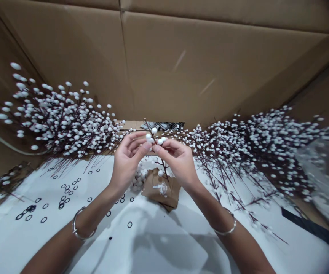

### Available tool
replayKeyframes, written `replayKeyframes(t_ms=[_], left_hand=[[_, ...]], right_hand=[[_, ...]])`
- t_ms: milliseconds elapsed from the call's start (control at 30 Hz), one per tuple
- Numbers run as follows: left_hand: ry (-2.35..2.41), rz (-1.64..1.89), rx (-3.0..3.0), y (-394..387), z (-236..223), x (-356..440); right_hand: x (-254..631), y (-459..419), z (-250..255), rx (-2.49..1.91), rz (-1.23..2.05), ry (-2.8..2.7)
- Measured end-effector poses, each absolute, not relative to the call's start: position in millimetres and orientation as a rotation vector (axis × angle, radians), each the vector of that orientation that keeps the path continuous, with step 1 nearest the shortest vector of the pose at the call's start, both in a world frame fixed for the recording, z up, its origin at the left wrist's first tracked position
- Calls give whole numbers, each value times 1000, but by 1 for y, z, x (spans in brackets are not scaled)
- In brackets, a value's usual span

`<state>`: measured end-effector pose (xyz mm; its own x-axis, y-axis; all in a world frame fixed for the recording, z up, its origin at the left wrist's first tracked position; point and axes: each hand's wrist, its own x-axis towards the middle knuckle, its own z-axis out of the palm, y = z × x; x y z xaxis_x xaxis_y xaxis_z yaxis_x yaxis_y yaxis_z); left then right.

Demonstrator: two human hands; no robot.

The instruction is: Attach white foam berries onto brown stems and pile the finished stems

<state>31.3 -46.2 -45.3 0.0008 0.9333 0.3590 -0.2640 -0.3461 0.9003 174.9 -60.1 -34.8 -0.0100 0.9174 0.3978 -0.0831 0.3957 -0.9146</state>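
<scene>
A thin brown artificial berry branch [165, 167] with white round berries rises between my two hands, above the table. My left hand [127, 161] is closed in a pinch at the berries on its upper left. From the other side, my right hand [180, 161] pinches the branch just under the top berries; its fingertips nearly meet those of the left. The exact spot of each grip is partly hidden by the fingers. Below them lies a torn piece of brown cardboard [150, 189] with a white glue-like smear [161, 188]. Loose white berries [137, 180] are heaped beside it.
Big bunches of white-berry branches lie at the left [67, 118] and right [238, 144]. Several small black rings [64, 198] are scattered on the white tabletop [96, 243]. Tall cardboard walls [210, 68] enclose the back. Clear plastic [318, 171] sits at far right.
</scene>
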Motion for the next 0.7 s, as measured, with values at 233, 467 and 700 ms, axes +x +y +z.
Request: replayKeyframes(t_ms=[233, 467, 700], left_hand=[[797, 1063, 1540, -50, -49, 34], [970, 1044, 1813, -50, -47, 33], [959, 918, 1951, -45, -50, 30]], right_hand=[[178, -58, -36, -796, 1036, -1276], [187, -66, -20, -878, 946, -1374], [194, -65, -17, -915, 758, -1374]])
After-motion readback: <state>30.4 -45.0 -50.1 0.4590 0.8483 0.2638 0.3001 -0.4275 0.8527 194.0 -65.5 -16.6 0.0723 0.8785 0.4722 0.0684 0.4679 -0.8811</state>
